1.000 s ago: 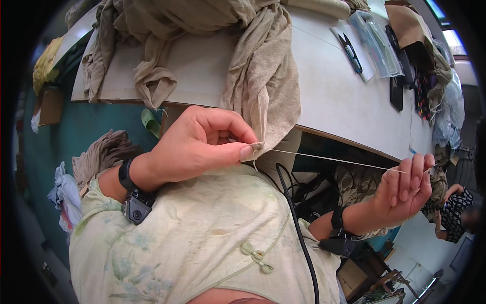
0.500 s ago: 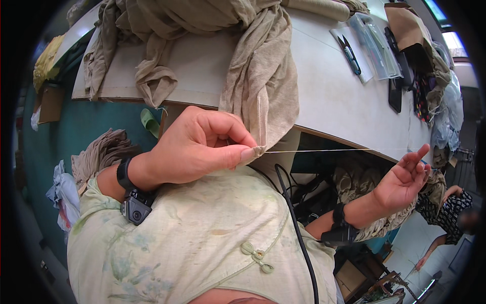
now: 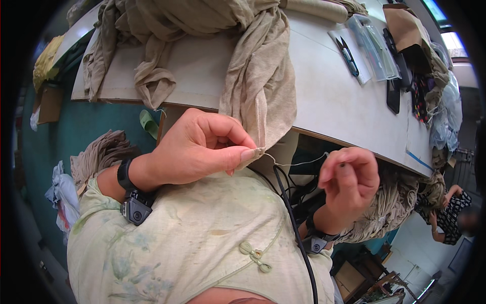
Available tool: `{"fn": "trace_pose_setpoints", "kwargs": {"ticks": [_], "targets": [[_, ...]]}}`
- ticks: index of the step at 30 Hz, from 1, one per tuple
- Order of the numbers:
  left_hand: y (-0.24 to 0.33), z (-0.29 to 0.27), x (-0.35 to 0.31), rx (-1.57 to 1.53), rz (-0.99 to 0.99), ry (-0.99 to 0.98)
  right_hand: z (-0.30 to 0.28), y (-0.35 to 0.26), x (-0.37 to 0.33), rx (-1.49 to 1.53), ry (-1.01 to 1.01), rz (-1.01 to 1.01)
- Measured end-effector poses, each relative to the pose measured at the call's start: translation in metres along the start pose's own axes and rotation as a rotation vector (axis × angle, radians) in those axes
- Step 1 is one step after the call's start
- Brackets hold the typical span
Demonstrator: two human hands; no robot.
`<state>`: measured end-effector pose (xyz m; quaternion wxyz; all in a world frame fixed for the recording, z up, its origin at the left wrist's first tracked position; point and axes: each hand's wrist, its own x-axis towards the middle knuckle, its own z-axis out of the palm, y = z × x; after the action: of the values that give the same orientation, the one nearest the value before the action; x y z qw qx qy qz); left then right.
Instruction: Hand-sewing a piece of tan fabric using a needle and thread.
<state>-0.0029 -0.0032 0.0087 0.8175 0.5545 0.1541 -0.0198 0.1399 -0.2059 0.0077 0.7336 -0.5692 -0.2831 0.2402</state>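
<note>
Head view: left hand [image 3: 200,146] pinched beige fabric [image 3: 276,99]; thread [image 3: 292,164] sagged rightward toward the curled right hand [image 3: 352,177], grip unclear.

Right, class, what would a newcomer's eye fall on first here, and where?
Probably the left hand near the middle, pinching the tip of a beige cloth that hangs over the white table's near edge. A thin pale thread sags from that tip toward the right hand. Dark scissors lie on the table, upper right.

Cloth [image 3: 259,61] lies on the table [image 3: 319,96], left of snips [image 3: 348,57].
</note>
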Motion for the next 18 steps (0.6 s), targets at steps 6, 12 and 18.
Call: {"fn": "trace_pose_setpoints", "kwargs": {"ticks": [6,12,18], "targets": [[-0.003,0.0,-0.001,-0.006,0.005,0.008,0.036,0.004,-0.008,-0.276,-0.321,0.193],[-0.004,-0.001,0.0,0.006,0.02,0.006,0.038,0.009,-0.007,-0.351,-0.334,0.178],[-0.004,-0.002,-0.001,0.022,0.029,-0.002,0.039,0.009,-0.007,-0.337,-0.33,0.201]]}}
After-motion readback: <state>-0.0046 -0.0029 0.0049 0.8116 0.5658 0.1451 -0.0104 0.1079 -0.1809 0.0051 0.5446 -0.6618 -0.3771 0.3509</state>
